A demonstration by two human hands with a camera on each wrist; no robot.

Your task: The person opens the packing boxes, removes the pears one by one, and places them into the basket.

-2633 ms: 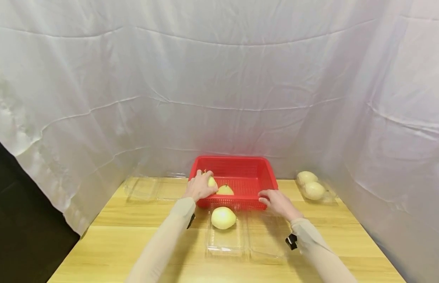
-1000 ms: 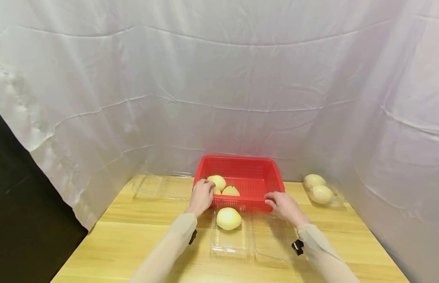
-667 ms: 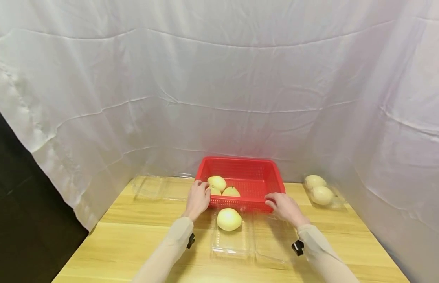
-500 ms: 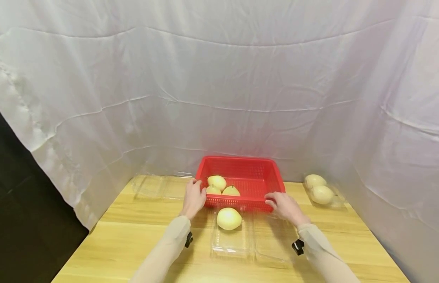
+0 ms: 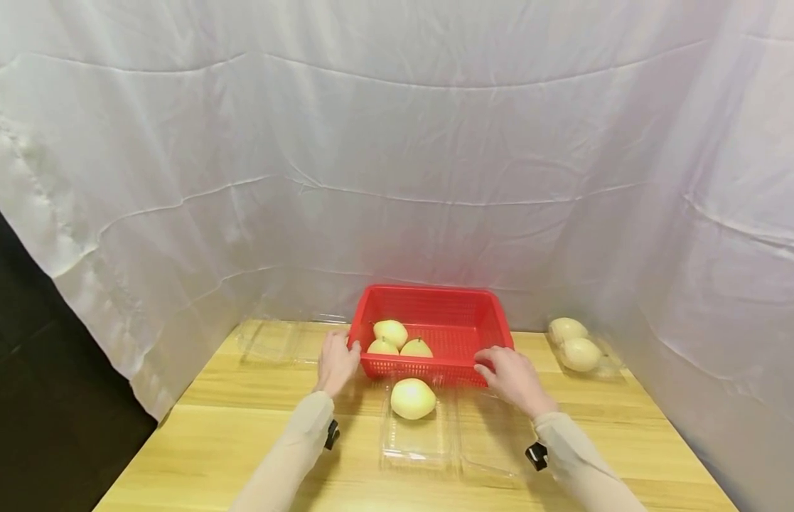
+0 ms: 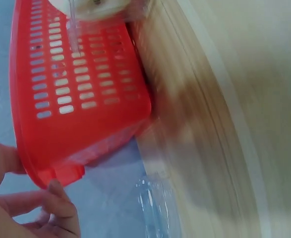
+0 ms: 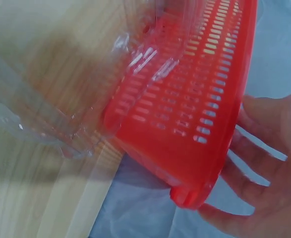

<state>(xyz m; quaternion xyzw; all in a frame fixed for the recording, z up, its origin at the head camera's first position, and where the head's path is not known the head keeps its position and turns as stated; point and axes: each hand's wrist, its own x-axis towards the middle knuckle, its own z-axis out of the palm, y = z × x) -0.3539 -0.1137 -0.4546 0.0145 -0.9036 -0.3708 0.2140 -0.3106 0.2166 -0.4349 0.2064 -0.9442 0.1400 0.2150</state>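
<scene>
A red plastic basket [image 5: 448, 334] stands at the back middle of the table, with three yellow pears [image 5: 390, 332] in its left part. My left hand [image 5: 337, 361] holds its front left corner; in the left wrist view, fingers and thumb lie around the rim. At the front right corner, my right hand [image 5: 513, 377] holds the rim [image 7: 234, 119], its fingers bent over the edge in the right wrist view. Directly before the basket lies an opened clear clamshell box [image 5: 412, 448], with one pear [image 5: 412, 398] in its left half.
A clear box with two pears [image 5: 579, 354] sits at the back right of the wooden table [image 5: 217, 441]. Another opened clear box [image 5: 269, 340] lies at the back left, beside the basket. Pale cloth [image 5: 397, 156] hangs behind and along the sides.
My left hand has let go of a pear inside the basket and moved left to the front left corner. The right hand stays at the right corner.
</scene>
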